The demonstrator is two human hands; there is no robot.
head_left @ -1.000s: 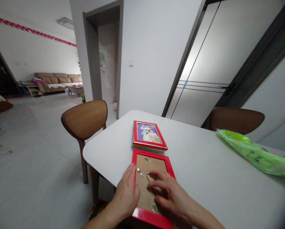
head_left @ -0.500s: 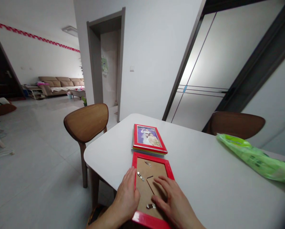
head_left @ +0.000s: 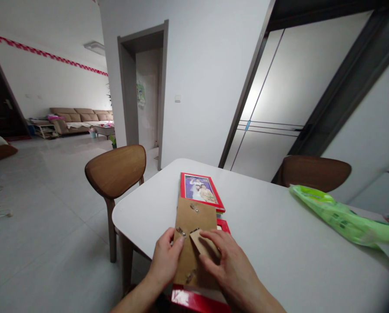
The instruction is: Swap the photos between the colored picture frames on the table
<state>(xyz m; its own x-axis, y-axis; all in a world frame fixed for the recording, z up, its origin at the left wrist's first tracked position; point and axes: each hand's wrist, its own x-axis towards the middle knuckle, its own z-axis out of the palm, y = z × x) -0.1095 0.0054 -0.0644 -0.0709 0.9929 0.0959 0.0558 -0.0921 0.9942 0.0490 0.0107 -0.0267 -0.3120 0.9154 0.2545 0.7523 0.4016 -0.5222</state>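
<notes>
A brown backing board (head_left: 197, 217) with metal clips is raised out of a red picture frame (head_left: 194, 300), whose lower rail and upper right corner show beneath it. My left hand (head_left: 164, 254) grips the board's left edge between thumb and fingers, by a clip. The fingers of my right hand (head_left: 223, 261) are closed on the small stand flap (head_left: 205, 245), which tilts up from the board. Just beyond, partly covered by the board's far end, lies another red frame with a photo (head_left: 199, 189), on top of a stack.
The frames rest on a white table (head_left: 262, 243) with a rounded corner. A green plastic bag (head_left: 340, 217) lies on the right side. One wooden chair (head_left: 116, 174) stands at the left, another chair (head_left: 316, 172) at the far right.
The backing board has come up out of the red frame and shifted away from me and left, with both hands on it. The stand flap now tilts up.
</notes>
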